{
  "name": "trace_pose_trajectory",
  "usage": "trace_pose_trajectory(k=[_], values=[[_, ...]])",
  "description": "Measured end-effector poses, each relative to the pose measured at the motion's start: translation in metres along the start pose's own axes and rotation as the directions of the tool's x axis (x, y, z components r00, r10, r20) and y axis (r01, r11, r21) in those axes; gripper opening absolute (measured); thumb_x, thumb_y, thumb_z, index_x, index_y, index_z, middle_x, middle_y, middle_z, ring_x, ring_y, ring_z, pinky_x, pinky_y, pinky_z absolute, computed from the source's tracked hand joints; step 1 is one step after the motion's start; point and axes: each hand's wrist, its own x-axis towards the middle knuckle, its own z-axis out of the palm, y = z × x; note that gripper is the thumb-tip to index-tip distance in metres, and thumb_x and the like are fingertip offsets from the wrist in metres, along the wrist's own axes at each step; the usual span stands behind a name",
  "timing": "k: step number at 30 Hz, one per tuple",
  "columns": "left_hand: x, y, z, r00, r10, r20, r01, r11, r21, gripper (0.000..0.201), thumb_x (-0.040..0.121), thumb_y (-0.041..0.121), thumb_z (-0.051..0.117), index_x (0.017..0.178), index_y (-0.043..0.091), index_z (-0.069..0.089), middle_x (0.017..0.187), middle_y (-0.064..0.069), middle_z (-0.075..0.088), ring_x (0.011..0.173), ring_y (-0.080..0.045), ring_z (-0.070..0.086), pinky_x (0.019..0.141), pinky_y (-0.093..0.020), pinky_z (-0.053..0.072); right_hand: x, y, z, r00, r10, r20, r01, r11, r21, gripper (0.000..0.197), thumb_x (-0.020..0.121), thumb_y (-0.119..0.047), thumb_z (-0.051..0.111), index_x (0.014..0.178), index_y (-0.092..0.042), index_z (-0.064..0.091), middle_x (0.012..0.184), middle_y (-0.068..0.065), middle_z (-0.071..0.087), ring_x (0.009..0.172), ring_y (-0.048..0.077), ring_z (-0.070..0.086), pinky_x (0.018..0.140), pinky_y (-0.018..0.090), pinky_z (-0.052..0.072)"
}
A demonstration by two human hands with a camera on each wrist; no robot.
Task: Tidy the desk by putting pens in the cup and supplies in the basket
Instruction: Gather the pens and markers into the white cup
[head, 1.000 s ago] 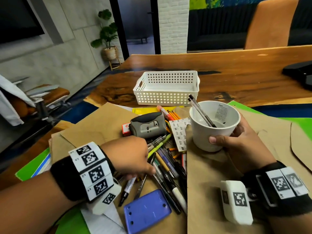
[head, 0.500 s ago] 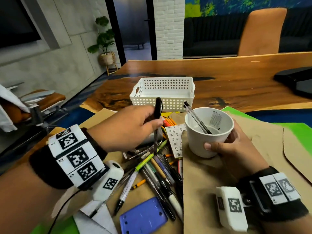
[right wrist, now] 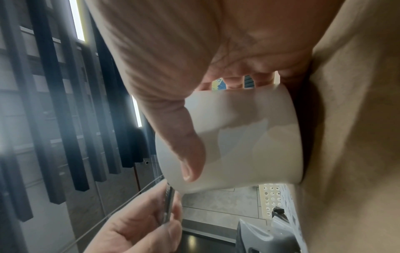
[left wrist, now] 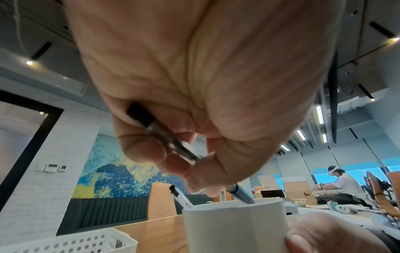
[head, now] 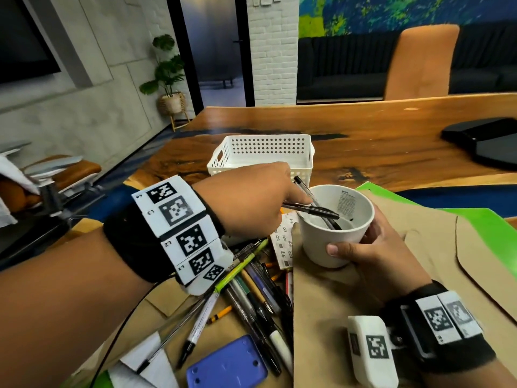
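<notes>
A white cup [head: 335, 239] stands on brown paper, and my right hand [head: 361, 249] grips its side, thumb in front. My left hand [head: 300, 204] pinches a black pen [head: 316, 212] that lies slanted over the rim with its far end inside the cup. In the left wrist view my fingertips [left wrist: 194, 172] pinch the pen [left wrist: 168, 138] above the cup [left wrist: 233, 226]. Another pen [head: 303, 186] leans in the cup. A pile of loose pens [head: 251, 284] lies under my left wrist. The white perforated basket [head: 263, 155] sits behind, empty as far as I can see.
A blue flat case [head: 226, 365] lies near the front edge. A printed label sheet [head: 284, 245] sits left of the cup. A grey device [right wrist: 266, 238] lies by the basket [right wrist: 275, 198]. A black object [head: 484, 141] rests at the far right of the wooden table.
My left hand lifted a black pen out of the pile and carried it right to the cup, lowering its end inside. The right hand kept its hold on the cup.
</notes>
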Motion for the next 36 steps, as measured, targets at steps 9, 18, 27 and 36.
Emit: trace_pose_trajectory(k=[9, 18, 27, 36], values=[[-0.02, -0.024, -0.007, 0.952, -0.077, -0.295, 0.049, 0.993, -0.103, 0.026, 0.087, 0.033, 0.077, 0.11, 0.042, 0.071, 0.096, 0.016, 0.057, 0.091, -0.006, 0.058, 0.083, -0.036, 0.053, -0.001, 0.0, 0.003, 1.0, -0.015, 0.018, 0.014, 0.999, 0.049, 0.097, 0.045, -0.003, 0.089, 0.134, -0.018, 0.053, 0.127, 0.009, 0.067, 0.119, 0.028, 0.063, 0.097, 0.038, 0.053], [-0.065, -0.041, 0.063, 0.908, -0.339, 0.248, 0.317, 0.94, 0.126, 0.038, 0.072, 0.065, 0.077, 0.084, 0.031, 0.063, 0.077, 0.012, 0.065, 0.073, -0.004, 0.058, 0.064, -0.029, 0.051, -0.002, 0.0, 0.003, 1.0, 0.029, 0.0, -0.029, 0.998, 0.052, 0.109, 0.038, -0.015, 0.098, 0.136, -0.019, 0.052, 0.13, 0.011, 0.065, 0.122, 0.031, 0.061, 0.101, 0.047, 0.05], [-0.078, -0.05, 0.082, 0.923, -0.354, 0.15, 0.365, 0.929, -0.056, 0.008, 0.085, 0.041, 0.069, 0.089, 0.034, 0.065, 0.074, 0.014, 0.064, 0.071, -0.001, 0.059, 0.065, -0.025, 0.052, -0.003, -0.002, 0.003, 1.0, 0.016, -0.004, -0.016, 0.999, 0.034, 0.095, 0.051, 0.003, 0.084, 0.137, -0.018, 0.051, 0.129, 0.009, 0.066, 0.122, 0.031, 0.061, 0.106, 0.053, 0.045], [-0.088, -0.058, 0.01, 0.747, -0.277, -0.604, 0.103, 0.946, -0.306, 0.011, 0.091, 0.022, 0.071, 0.101, 0.025, 0.076, 0.088, 0.01, 0.063, 0.078, -0.003, 0.059, 0.068, -0.007, 0.042, -0.003, -0.001, 0.003, 1.0, 0.013, -0.012, -0.013, 0.999, 0.051, 0.093, 0.051, 0.005, 0.08, 0.136, -0.017, 0.051, 0.128, 0.01, 0.067, 0.121, 0.03, 0.061, 0.102, 0.043, 0.05]])
